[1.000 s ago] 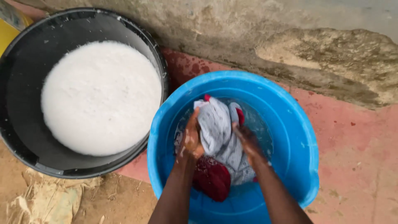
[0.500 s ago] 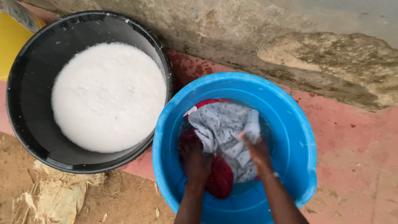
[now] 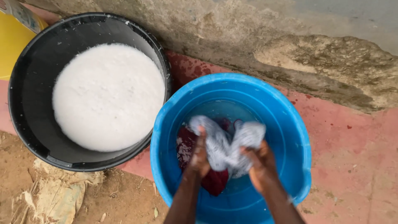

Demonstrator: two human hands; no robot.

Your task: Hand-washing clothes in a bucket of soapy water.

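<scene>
Head view: your 2 hands are low in the centre of the frame, inside the blue basin point(image 3: 290, 124). Your left hand point(image 3: 200, 155) is clenched on the left end of the grey cloth point(image 3: 226, 143), and your right hand point(image 3: 261, 164) is clenched on its right end. The cloth is bunched between them and lifted just above the water, which suits rubbing 1 fold against another. A dark red garment point(image 3: 213, 180) lies under it, partly in the water and touching your left hand.

The blue basin holds shallow, fairly clear water along with both pieces of laundry. Just beside it, in the upper left of the frame, the black basin point(image 3: 29, 83) is filled with white suds point(image 3: 108, 96), and nothing shows through the foam. The 2 rims look to be touching or nearly so. A yellow container point(image 3: 10, 45) peeks in at the upper left corner. Both basins sit on the reddish floor point(image 3: 352, 157) against a worn wall point(image 3: 257, 33).
</scene>
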